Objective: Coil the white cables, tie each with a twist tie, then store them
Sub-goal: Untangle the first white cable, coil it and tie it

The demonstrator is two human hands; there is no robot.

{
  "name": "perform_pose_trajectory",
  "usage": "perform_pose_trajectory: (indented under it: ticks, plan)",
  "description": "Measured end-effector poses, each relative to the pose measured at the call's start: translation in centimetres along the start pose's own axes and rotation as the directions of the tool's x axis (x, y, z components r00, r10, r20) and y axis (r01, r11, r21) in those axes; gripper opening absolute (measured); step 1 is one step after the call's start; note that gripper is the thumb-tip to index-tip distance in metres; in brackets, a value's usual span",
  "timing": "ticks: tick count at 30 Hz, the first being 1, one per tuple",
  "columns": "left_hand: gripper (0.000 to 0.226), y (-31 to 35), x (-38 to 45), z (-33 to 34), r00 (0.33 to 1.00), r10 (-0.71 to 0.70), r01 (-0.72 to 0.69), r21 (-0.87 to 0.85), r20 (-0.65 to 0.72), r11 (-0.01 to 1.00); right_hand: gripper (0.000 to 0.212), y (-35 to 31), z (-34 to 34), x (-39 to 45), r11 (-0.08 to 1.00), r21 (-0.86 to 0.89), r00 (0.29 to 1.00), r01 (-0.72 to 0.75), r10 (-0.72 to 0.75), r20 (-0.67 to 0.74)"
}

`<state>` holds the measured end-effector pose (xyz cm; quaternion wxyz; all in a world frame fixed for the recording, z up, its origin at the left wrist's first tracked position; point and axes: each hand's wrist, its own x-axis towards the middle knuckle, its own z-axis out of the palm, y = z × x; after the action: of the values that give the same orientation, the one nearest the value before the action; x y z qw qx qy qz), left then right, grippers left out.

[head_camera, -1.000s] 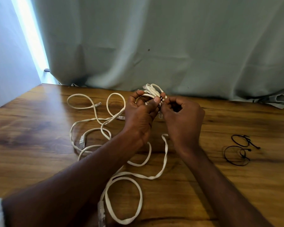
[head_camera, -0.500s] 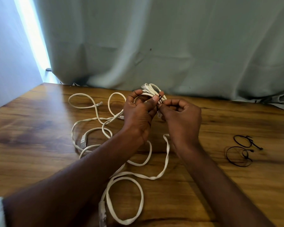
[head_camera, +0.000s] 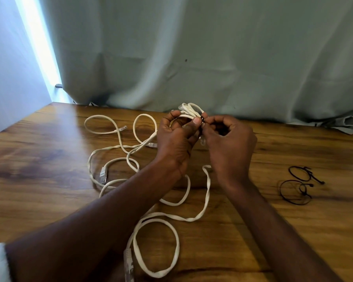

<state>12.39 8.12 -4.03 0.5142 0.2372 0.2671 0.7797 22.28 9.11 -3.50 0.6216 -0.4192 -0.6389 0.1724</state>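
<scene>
While my left hand [head_camera: 174,139] pinches the coiled cable [head_camera: 189,110] above the table [head_camera: 293,231] and my right hand [head_camera: 229,143] grips the tie [head_camera: 202,119] around it, a slipped twist could spring the coil loose.

Daylight enters through a bright, blown-out strip [head_camera: 37,41] at 10 o'clock, casting a pale sheen on the wooden table [head_camera: 49,139] below it. The curtain [head_camera: 212,58] is softly lit. The forearms blur near 6 o'clock, and the edges bow from wide-angle distortion.
</scene>
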Motion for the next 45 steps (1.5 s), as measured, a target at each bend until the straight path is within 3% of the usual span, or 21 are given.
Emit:
perform_pose_trajectory:
  ticks: [9, 17, 23, 28, 32, 37, 45]
  plan:
    - [0.059, 0.3, 0.2, -0.2, 0.998, -0.003, 0.0, -0.037, -0.065, 0.999, 0.012, 0.3, 0.6, -0.4, 0.993, 0.04, 0.994, -0.108, 0.108, 0.003]
    - [0.059, 0.0, 0.3, -0.4, 0.999, -0.002, 0.002, 0.015, -0.048, 1.0, 0.008, 0.3, 0.8, -0.7, 0.994, -0.041, 0.995, -0.102, 0.102, -0.004]
    - [0.051, -0.3, -0.2, 0.0, 0.999, 0.041, -0.042, 0.098, 0.012, 0.994, 0.004, 0.3, -0.2, -0.1, 0.99, -0.138, 1.0, 0.025, -0.025, 0.001]
    - [0.049, -0.5, -0.5, -0.1, 0.999, 0.047, -0.048, 0.132, 0.01, 0.99, 0.017, 0.2, -0.3, -0.1, 0.95, -0.269, 0.987, 0.157, -0.142, 0.078]
    - [0.048, -0.2, -0.3, 0.1, 0.998, 0.06, -0.062, 0.107, 0.014, 0.992, 0.005, 0.1, -0.3, 0.0, 0.966, -0.228, 0.992, 0.122, -0.114, 0.049]
    - [0.054, 0.3, 0.2, -0.3, 0.998, 0.035, -0.033, 0.029, -0.055, 0.999, 0.009, 0.4, 0.8, -0.8, 0.987, -0.154, 0.998, 0.037, -0.03, 0.047]
    - [0.055, -0.2, 0.2, -0.2, 0.999, 0.003, -0.003, 0.007, -0.034, 1.0, 0.007, 0.2, 0.6, -0.6, 0.996, -0.08, 0.999, -0.035, 0.035, -0.007]
